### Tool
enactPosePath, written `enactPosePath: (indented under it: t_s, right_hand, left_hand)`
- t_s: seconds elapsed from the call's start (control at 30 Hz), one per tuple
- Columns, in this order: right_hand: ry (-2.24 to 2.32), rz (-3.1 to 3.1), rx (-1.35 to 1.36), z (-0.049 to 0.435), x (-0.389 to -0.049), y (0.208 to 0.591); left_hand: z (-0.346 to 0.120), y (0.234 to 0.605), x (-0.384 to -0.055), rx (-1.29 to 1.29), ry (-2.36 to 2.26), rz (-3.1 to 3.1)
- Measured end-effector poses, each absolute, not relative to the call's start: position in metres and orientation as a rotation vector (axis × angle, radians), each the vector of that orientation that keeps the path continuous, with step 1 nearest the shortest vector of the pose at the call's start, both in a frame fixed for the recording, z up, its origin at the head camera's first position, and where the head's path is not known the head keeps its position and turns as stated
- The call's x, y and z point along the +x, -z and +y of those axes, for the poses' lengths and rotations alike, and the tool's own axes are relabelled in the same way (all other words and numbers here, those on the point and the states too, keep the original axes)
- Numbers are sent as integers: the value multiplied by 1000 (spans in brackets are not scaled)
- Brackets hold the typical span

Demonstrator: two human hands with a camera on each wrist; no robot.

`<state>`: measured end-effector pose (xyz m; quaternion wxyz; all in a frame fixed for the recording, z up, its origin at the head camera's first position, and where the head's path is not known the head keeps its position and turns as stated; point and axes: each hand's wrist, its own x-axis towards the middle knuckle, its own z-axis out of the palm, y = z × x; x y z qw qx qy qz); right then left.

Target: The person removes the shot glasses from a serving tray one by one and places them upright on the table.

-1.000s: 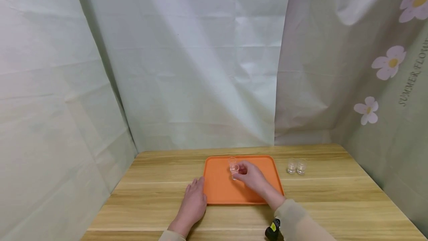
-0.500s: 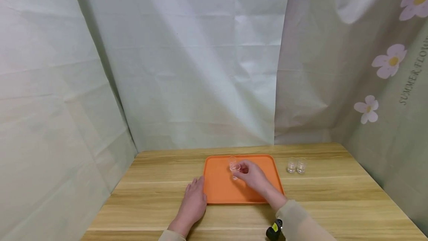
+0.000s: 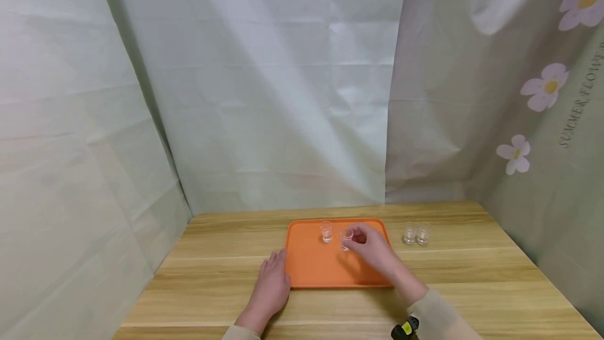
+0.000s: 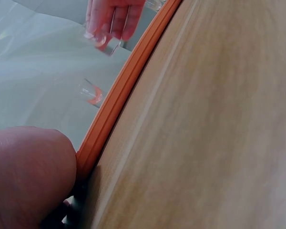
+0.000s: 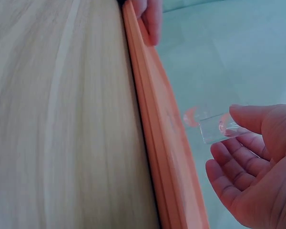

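Observation:
My right hand point(image 3: 375, 250) pinches a small clear shot glass point(image 3: 346, 240) between thumb and fingertips over the orange tray point(image 3: 311, 272). In the right wrist view this glass point(image 5: 212, 131) appears raised off the tray. A second shot glass point(image 3: 326, 232) stands upright on the tray's back part, left of the held one. My left hand point(image 3: 270, 286) rests at the tray's left edge with its fingers extended. The left wrist view shows part of that hand point(image 4: 31, 171) against the tray's rim point(image 4: 119, 90); its fingertips are hidden there.
Two more clear shot glasses point(image 3: 409, 233) stand side by side on the wooden table point(image 3: 212, 261), right of the tray. Pale curtains point(image 3: 283, 93) hang behind the table and at both sides. A black device with a yellow mark point(image 3: 405, 328) sits at the right wrist.
My right hand has moved to the right with the pinched shot glass, away from the glass standing on the tray, which now shows in full. The left hand has stayed at the tray's edge.

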<state>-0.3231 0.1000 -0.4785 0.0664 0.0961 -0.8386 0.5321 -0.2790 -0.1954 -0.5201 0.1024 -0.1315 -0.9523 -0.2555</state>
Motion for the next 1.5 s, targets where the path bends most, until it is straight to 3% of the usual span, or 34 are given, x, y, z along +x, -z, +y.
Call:
enactPosePath:
  t_s: [0.6,1.5]
  right_hand:
    - [-1604,-2501,294,166,-298,468]
    - [-1214,-2642,163,243,-290,483]
  left_hand:
    - [-195,521,-280,-390,724,-2802]
    - [-194,522,-281,-406,733,-2777]
